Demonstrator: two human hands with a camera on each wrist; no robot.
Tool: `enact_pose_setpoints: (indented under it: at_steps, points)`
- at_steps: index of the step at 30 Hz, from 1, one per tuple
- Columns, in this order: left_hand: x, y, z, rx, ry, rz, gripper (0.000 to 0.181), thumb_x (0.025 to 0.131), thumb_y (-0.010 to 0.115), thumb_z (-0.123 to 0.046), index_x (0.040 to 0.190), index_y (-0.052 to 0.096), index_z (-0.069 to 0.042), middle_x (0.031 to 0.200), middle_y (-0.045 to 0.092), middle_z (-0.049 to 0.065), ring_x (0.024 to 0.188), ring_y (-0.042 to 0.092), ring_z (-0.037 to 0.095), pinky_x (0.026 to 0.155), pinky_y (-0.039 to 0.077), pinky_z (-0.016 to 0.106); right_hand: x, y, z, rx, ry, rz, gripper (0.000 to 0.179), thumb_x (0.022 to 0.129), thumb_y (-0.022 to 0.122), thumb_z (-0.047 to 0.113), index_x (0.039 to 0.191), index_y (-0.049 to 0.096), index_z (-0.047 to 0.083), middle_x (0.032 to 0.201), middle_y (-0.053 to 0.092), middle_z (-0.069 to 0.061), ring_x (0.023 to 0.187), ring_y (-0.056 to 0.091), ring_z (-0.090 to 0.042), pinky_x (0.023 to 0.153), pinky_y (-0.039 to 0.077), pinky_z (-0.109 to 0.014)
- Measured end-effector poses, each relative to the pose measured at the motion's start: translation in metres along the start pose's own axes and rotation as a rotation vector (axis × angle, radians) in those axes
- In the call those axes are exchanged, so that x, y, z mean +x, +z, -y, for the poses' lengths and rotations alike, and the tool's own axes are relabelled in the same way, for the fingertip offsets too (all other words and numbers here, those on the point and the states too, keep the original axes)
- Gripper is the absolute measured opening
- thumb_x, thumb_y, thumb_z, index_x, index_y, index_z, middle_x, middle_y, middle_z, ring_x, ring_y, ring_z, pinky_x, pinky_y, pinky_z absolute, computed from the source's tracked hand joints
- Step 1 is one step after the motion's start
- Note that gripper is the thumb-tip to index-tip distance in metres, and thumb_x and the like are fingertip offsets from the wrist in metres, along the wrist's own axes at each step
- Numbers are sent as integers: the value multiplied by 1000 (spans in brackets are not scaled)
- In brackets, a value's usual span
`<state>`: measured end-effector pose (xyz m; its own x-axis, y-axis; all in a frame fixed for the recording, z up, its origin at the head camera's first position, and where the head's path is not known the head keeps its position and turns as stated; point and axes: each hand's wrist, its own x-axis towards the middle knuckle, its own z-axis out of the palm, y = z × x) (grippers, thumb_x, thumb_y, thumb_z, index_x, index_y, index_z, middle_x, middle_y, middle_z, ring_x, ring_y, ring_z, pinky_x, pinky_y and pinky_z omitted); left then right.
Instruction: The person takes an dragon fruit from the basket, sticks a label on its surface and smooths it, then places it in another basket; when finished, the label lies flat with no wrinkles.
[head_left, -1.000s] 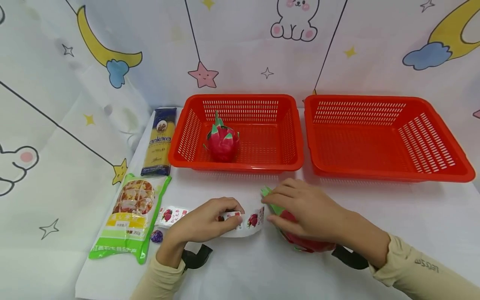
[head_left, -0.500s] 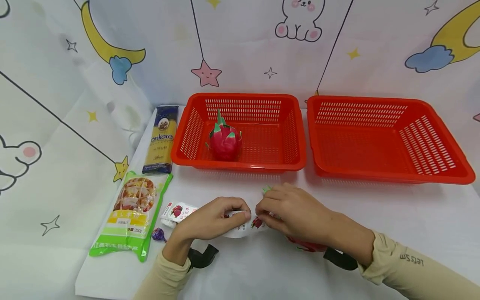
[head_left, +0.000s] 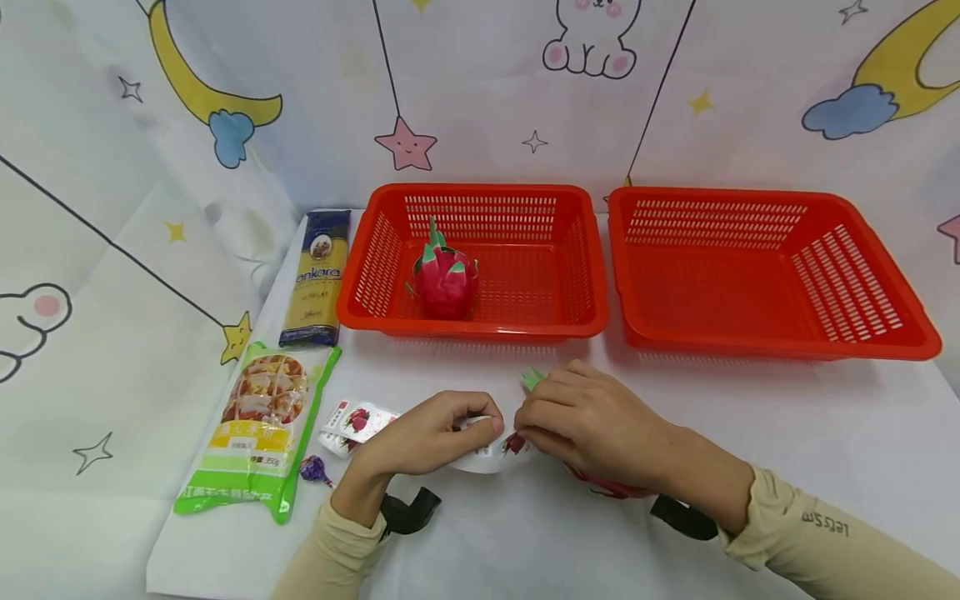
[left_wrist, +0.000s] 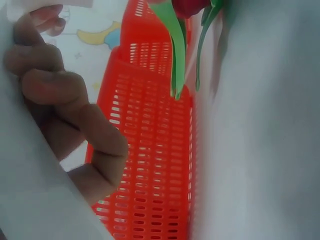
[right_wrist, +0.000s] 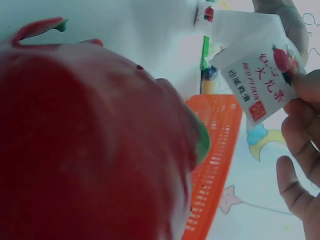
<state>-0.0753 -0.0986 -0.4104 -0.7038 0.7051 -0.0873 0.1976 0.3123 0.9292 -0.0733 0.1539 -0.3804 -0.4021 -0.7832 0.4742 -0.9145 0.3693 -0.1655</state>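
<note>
My left hand (head_left: pixel 427 437) holds a white strip of stickers (head_left: pixel 480 457) with its fingers curled and thumb on top. At the strip's free end, my right hand (head_left: pixel 600 425) pinches a sticker (right_wrist: pixel 262 82). Printed on that sticker are a red dragon fruit and the words "RED PITAYA". Under the right hand lies a dragon fruit (right_wrist: pixel 90 140), mostly hidden by it in the head view. Its green leaf tips (left_wrist: pixel 175 55) hang into the left wrist view. More of the sticker strip lies on the table left of my left hand.
Another dragon fruit (head_left: pixel 445 283) sits in the left red basket (head_left: pixel 472 327). Beside it stands a second red basket (head_left: pixel 780 346). To the left lie an "ankara" pasta packet (head_left: pixel 317 283), a green-edged food bag (head_left: pixel 258 433) and a purple-wrapped lollipop (head_left: pixel 313 469).
My right hand has moved left from the dragon fruit to the strip's end and now pinches a sticker there. The left hand has shifted slightly right.
</note>
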Motion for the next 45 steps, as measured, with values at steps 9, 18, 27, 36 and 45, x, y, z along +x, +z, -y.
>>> enact_pose_setpoints:
  at_steps: [9,18,27,36,45]
  points:
    - [6,3,4,38,-45,-9,18,102,59,-22,100,69,-7,85,59,-2,85,56,13,73,46,22,-13,-8,-3,83,-1,-27,21,86,83,21,105,74,17,101,73,8,97,62,-9,89,54,-26]
    - [6,5,14,263,-105,-34,15,103,58,-21,98,67,-10,84,60,-4,83,56,11,81,50,27,-29,-14,-8,246,107,-92,10,98,69,25,104,70,17,96,70,9,93,60,-6,82,53,-18]
    - [10,21,30,633,-295,-250,4,93,73,-18,89,73,-17,88,70,-4,90,62,19,81,47,44,-62,-42,-13,448,467,-102,38,86,72,-7,107,65,24,99,67,15,91,60,-3,81,55,-19]
    - [9,26,36,809,-271,-321,8,87,79,-17,89,71,-16,83,63,-1,88,57,24,76,46,44,-95,-53,-21,502,617,24,28,94,67,2,107,70,27,99,70,13,93,62,-6,81,56,-21]
    - [20,46,0,832,-44,-432,12,93,71,-12,105,72,-11,98,70,4,94,63,26,80,54,41,-97,-42,-18,418,694,66,18,94,74,19,107,69,28,87,64,19,81,58,-3,62,51,-20]
